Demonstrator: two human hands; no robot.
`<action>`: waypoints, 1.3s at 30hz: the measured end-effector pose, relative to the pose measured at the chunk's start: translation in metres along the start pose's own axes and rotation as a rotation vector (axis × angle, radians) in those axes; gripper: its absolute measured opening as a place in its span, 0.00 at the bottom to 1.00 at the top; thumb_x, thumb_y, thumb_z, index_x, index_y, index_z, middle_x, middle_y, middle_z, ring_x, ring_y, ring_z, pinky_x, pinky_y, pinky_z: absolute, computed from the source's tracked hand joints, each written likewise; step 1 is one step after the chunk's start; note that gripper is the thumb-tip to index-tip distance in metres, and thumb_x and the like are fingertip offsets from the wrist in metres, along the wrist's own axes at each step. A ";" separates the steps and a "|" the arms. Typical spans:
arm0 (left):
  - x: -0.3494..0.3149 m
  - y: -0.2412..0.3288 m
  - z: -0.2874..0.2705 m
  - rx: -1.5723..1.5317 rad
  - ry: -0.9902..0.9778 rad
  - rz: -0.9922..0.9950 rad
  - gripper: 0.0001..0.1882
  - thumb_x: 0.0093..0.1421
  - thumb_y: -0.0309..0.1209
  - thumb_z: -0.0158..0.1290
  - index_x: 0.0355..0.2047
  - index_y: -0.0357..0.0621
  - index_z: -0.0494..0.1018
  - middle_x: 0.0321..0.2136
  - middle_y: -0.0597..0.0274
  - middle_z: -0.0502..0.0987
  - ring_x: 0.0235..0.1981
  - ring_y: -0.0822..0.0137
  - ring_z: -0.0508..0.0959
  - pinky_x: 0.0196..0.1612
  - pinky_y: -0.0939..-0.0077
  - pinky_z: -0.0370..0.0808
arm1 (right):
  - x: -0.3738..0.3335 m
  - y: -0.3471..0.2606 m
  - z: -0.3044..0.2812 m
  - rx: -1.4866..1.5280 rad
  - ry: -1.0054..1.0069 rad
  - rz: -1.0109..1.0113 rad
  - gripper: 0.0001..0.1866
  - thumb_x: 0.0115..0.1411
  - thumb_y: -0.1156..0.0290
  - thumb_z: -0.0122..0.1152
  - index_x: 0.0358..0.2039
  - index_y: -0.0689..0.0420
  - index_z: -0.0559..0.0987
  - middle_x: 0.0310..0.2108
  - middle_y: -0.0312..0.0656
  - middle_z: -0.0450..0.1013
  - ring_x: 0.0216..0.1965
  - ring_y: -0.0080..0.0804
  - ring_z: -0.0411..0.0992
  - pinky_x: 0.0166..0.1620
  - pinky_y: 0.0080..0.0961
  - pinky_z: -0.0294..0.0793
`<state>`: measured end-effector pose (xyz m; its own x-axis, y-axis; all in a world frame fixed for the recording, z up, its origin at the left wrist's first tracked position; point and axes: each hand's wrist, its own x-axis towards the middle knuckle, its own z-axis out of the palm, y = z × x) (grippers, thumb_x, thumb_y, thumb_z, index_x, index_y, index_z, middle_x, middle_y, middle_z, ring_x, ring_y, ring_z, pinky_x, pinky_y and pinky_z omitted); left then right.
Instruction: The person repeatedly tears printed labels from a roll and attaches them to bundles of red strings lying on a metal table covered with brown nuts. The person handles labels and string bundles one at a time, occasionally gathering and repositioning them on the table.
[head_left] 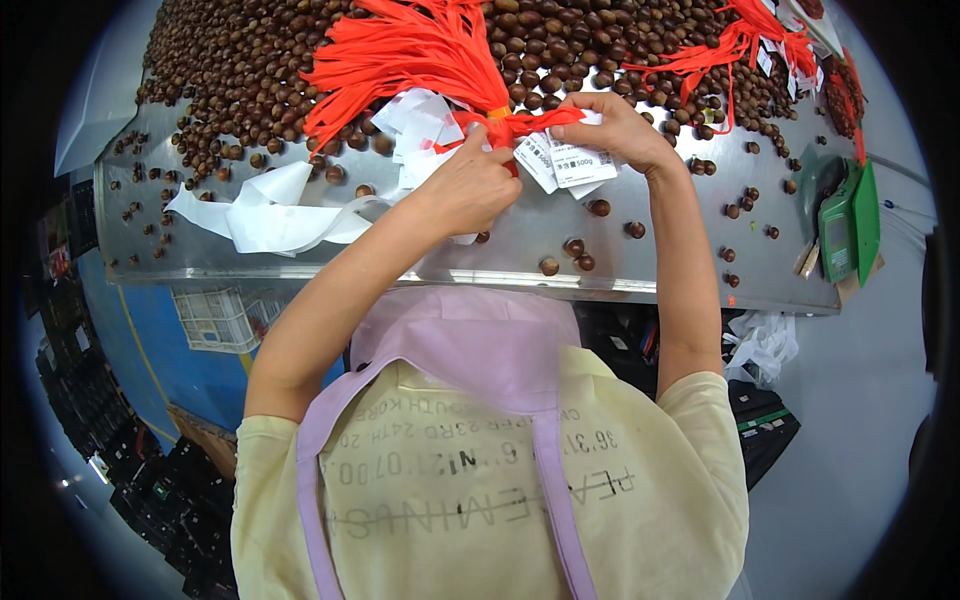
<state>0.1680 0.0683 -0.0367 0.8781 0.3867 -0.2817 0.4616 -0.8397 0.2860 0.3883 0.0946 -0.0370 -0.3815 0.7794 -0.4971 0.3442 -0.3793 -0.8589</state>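
Note:
A bundle of red mesh bags (405,65) lies over the chestnuts, gathered at an orange-yellow band. My left hand (472,185) is closed by the gathered end, its fingers on a red net strand. Thumb and fingers of my right hand (618,130) pinch the other end of that red net (535,122), stretched between both hands. White printed labels (575,165) hang beneath the right fingers. Left of my left hand sit more white labels (418,125) and a crumpled white strip (275,210). What lies inside the left fist is partly hidden.
Chestnuts (240,80) heap over the back of the metal table (420,262), with loose ones near its front edge. A second red net bundle (745,45) lies far right. A green device (850,220) stands at the right edge. A white crate (215,320) is below left.

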 end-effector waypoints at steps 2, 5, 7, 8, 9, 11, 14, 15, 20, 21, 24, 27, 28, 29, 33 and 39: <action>0.000 0.000 0.000 0.006 0.039 -0.025 0.03 0.43 0.24 0.52 0.21 0.39 0.73 0.24 0.58 0.75 0.42 0.64 0.72 0.47 0.55 0.61 | -0.001 -0.001 0.000 0.165 0.009 -0.079 0.10 0.46 0.68 0.65 0.28 0.57 0.75 0.23 0.29 0.69 0.25 0.13 0.65 0.29 0.14 0.63; -0.004 -0.007 0.014 -0.039 0.202 -0.012 0.03 0.43 0.24 0.52 0.21 0.39 0.73 0.28 0.58 0.75 0.42 0.64 0.71 0.48 0.52 0.61 | -0.004 -0.001 -0.001 0.246 0.021 -0.117 0.12 0.43 0.68 0.64 0.28 0.57 0.73 0.22 0.28 0.67 0.23 0.12 0.63 0.27 0.12 0.60; -0.005 -0.010 0.018 -0.053 0.244 -0.005 0.04 0.44 0.25 0.52 0.22 0.39 0.73 0.31 0.58 0.75 0.42 0.64 0.71 0.48 0.53 0.61 | 0.000 0.012 -0.005 0.270 0.017 -0.109 0.13 0.42 0.68 0.62 0.28 0.58 0.73 0.23 0.28 0.67 0.24 0.12 0.63 0.27 0.10 0.59; -0.006 -0.011 0.018 -0.075 0.256 -0.001 0.04 0.45 0.25 0.52 0.22 0.38 0.73 0.31 0.58 0.74 0.42 0.64 0.71 0.47 0.55 0.62 | 0.000 0.015 -0.008 0.308 -0.011 -0.109 0.12 0.43 0.69 0.61 0.30 0.58 0.74 0.24 0.29 0.68 0.25 0.12 0.64 0.28 0.10 0.61; -0.007 -0.011 0.017 -0.096 0.268 0.004 0.04 0.45 0.25 0.53 0.23 0.38 0.73 0.31 0.59 0.74 0.41 0.64 0.71 0.47 0.56 0.63 | 0.000 0.018 -0.009 0.346 -0.039 -0.108 0.12 0.45 0.70 0.61 0.31 0.58 0.74 0.25 0.30 0.69 0.26 0.13 0.66 0.29 0.11 0.63; -0.008 -0.010 0.015 -0.140 0.290 -0.009 0.04 0.47 0.26 0.53 0.23 0.38 0.73 0.30 0.59 0.74 0.40 0.64 0.72 0.44 0.60 0.65 | 0.002 0.025 -0.012 0.444 -0.072 -0.106 0.11 0.47 0.73 0.59 0.34 0.59 0.74 0.26 0.31 0.71 0.26 0.13 0.69 0.29 0.11 0.67; -0.010 -0.009 0.011 -0.201 0.351 -0.042 0.04 0.48 0.26 0.54 0.24 0.38 0.73 0.28 0.59 0.73 0.37 0.63 0.72 0.40 0.65 0.68 | 0.005 0.029 -0.011 0.588 -0.058 -0.101 0.13 0.47 0.75 0.59 0.36 0.59 0.73 0.26 0.32 0.72 0.26 0.14 0.71 0.28 0.11 0.69; -0.010 -0.012 0.011 -0.216 0.392 -0.039 0.04 0.48 0.26 0.54 0.23 0.38 0.73 0.28 0.59 0.73 0.36 0.63 0.73 0.39 0.66 0.68 | 0.008 0.033 -0.013 0.563 -0.087 -0.125 0.14 0.47 0.75 0.59 0.37 0.60 0.73 0.26 0.35 0.73 0.27 0.17 0.72 0.31 0.13 0.71; -0.009 -0.017 0.017 -0.211 0.477 -0.035 0.04 0.41 0.23 0.53 0.21 0.39 0.73 0.23 0.61 0.74 0.34 0.64 0.73 0.39 0.69 0.67 | 0.003 0.030 -0.015 0.547 -0.208 -0.209 0.26 0.46 0.73 0.61 0.47 0.62 0.68 0.27 0.42 0.74 0.32 0.25 0.75 0.36 0.17 0.73; -0.009 -0.018 0.017 -0.189 0.444 -0.025 0.04 0.43 0.24 0.54 0.22 0.39 0.73 0.25 0.60 0.73 0.35 0.63 0.72 0.40 0.68 0.67 | 0.002 0.030 -0.012 0.569 -0.213 -0.248 0.28 0.45 0.72 0.62 0.49 0.62 0.67 0.28 0.43 0.75 0.34 0.27 0.75 0.38 0.18 0.74; -0.007 -0.013 0.014 -0.103 0.374 -0.044 0.04 0.44 0.25 0.55 0.23 0.39 0.73 0.26 0.59 0.73 0.35 0.63 0.72 0.41 0.68 0.66 | -0.004 0.030 -0.007 0.709 -0.250 -0.220 0.35 0.45 0.71 0.62 0.55 0.61 0.62 0.40 0.50 0.73 0.41 0.35 0.74 0.45 0.24 0.73; -0.002 -0.008 0.009 -0.082 0.442 -0.004 0.05 0.43 0.24 0.55 0.23 0.39 0.73 0.27 0.60 0.73 0.36 0.65 0.72 0.43 0.68 0.65 | -0.008 0.027 0.000 0.754 -0.258 -0.181 0.38 0.43 0.70 0.63 0.56 0.59 0.60 0.48 0.52 0.69 0.43 0.36 0.73 0.47 0.28 0.74; 0.000 -0.006 0.008 -0.087 0.486 0.023 0.05 0.43 0.23 0.55 0.24 0.39 0.73 0.28 0.60 0.73 0.36 0.66 0.72 0.43 0.68 0.65 | -0.010 0.025 0.003 0.749 -0.244 -0.190 0.39 0.43 0.70 0.63 0.57 0.59 0.60 0.48 0.52 0.69 0.43 0.36 0.73 0.47 0.29 0.74; 0.001 -0.006 0.009 -0.108 0.557 0.025 0.06 0.43 0.23 0.55 0.25 0.39 0.73 0.29 0.61 0.74 0.36 0.65 0.72 0.42 0.67 0.66 | -0.011 0.024 0.006 0.743 -0.232 -0.199 0.39 0.42 0.70 0.63 0.57 0.59 0.60 0.48 0.51 0.69 0.43 0.37 0.73 0.47 0.30 0.74; 0.009 -0.004 0.011 -0.326 0.718 0.024 0.06 0.44 0.24 0.55 0.25 0.38 0.72 0.32 0.62 0.74 0.36 0.63 0.74 0.37 0.67 0.71 | -0.016 0.027 0.008 0.760 -0.241 -0.155 0.40 0.41 0.71 0.63 0.57 0.60 0.60 0.46 0.50 0.70 0.44 0.37 0.73 0.47 0.30 0.74; 0.010 -0.008 0.024 -0.478 0.435 -0.004 0.07 0.48 0.26 0.55 0.29 0.38 0.72 0.31 0.59 0.74 0.34 0.57 0.75 0.34 0.66 0.72 | -0.009 0.042 0.010 0.784 -0.222 -0.191 0.38 0.41 0.74 0.62 0.56 0.61 0.61 0.42 0.48 0.72 0.44 0.37 0.73 0.49 0.29 0.72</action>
<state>0.1702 0.0699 -0.0644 0.8004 0.5935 0.0846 0.3822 -0.6139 0.6906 0.3976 0.0663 -0.0697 -0.5613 0.7802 -0.2761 -0.4092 -0.5515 -0.7269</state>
